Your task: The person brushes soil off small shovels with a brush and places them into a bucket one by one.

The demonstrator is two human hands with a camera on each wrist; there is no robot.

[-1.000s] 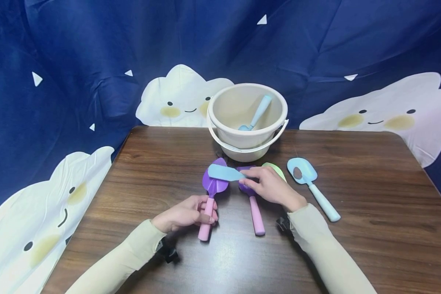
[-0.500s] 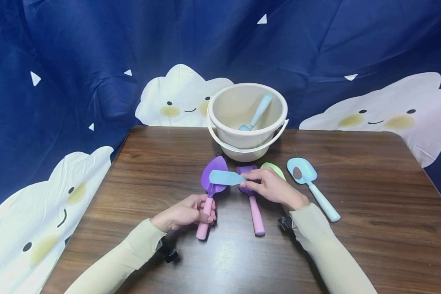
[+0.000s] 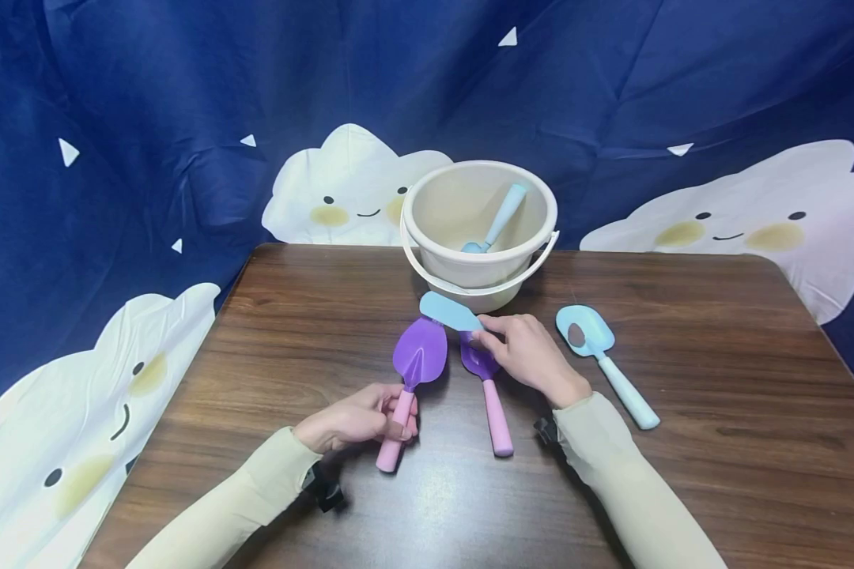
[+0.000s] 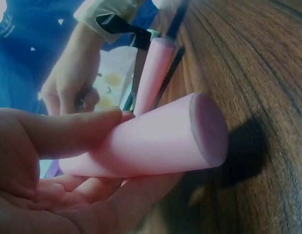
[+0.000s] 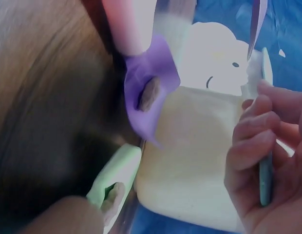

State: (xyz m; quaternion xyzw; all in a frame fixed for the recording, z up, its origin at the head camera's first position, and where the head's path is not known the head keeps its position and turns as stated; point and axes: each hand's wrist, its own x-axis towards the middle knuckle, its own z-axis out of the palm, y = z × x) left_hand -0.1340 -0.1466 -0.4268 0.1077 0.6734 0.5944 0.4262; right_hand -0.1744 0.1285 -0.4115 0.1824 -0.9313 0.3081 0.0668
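My left hand [image 3: 366,412] grips the pink handle of a purple trowel [image 3: 421,352], fingers and thumb wrapped round it; the left wrist view shows the handle's end [image 4: 209,129] close over the table. My right hand [image 3: 530,356] pinches a light blue flat blade with a rounded end [image 3: 450,311], which reaches left beyond the trowel's tip. Edge-on, this blade [image 5: 266,180] looks thin in the right wrist view. Under the right hand lies a second purple shovel [image 3: 496,419] with a pink handle. A green tool [image 5: 114,175] shows near it, hidden by the hand in the head view.
A white bucket [image 3: 427,237] with a hanging handle stands at the back, and a light blue tool [image 3: 505,213] leans inside it. To the right lies a light blue scoop [image 3: 622,387] with a brown oval patch. A blue cloud-print cloth [image 3: 185,95] hangs behind the table [image 3: 740,356].
My right hand has moved the light blue blade up and away from the purple trowel's face, towards the bucket. The trowel has shifted slightly towards me, still in the left hand.
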